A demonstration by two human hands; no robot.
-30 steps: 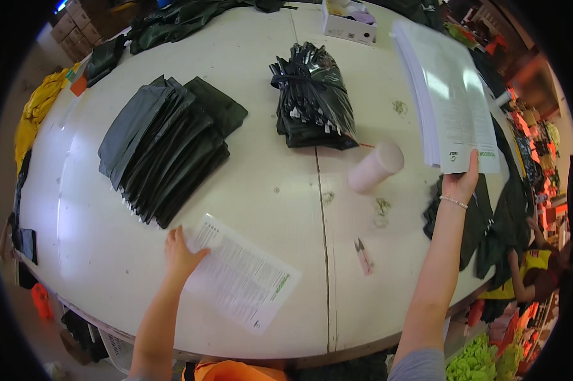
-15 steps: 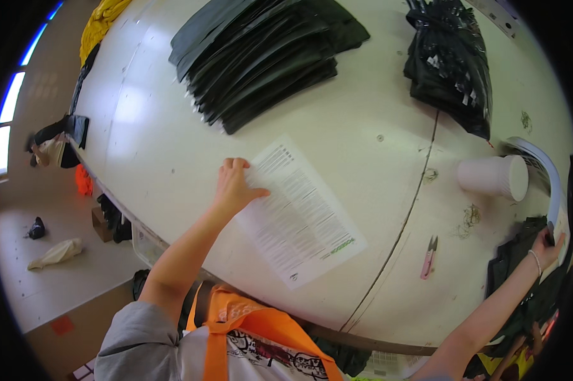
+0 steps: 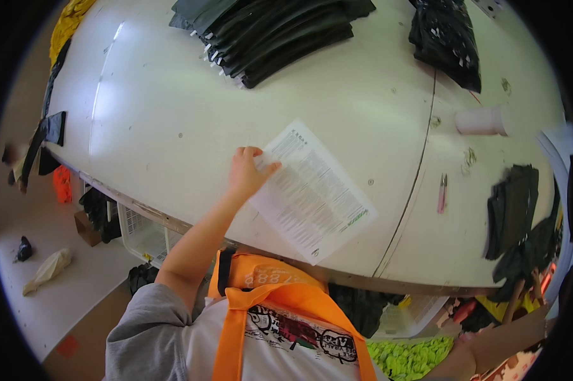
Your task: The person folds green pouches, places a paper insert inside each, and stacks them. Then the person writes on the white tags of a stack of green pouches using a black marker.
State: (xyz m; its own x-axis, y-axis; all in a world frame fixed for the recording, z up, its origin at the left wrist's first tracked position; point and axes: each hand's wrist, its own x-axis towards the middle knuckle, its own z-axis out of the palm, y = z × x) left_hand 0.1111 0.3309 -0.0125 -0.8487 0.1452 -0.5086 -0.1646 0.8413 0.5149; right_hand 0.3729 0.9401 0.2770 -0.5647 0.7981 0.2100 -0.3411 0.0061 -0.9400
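The left hand (image 3: 247, 173) lies flat on the left edge of a printed paper sheet (image 3: 312, 190). The fingers (image 3: 254, 153) are spread a little and press down on the paper. They do not pinch it or wrap around it. The right hand cannot be seen. Only part of the right arm (image 3: 489, 346) shows, low at the right, below the table edge, so I cannot tell if that hand is open or closed.

The paper sheet lies flat on the big white table (image 3: 172, 114), near the edge closest to the person. It is turned at a slant.

The sheet looks thin and very light. It is floppy, not stiff, and it can bend, crease or tear easily. It probably slides easily on the smooth table top. A good place to take hold is a corner or the edge by the hand, where a thumb can slip under.

Past the sheet, to its right, lie small pink snips (image 3: 442, 192). Farther right is a white cup on its side (image 3: 483, 120) and a heap of dark cloth pieces (image 3: 512, 209). Beyond the sheet, at the far side of the table, is a fanned stack of dark folded garments (image 3: 273, 32). Right of that is a shiny black bundle of bags (image 3: 444, 39).
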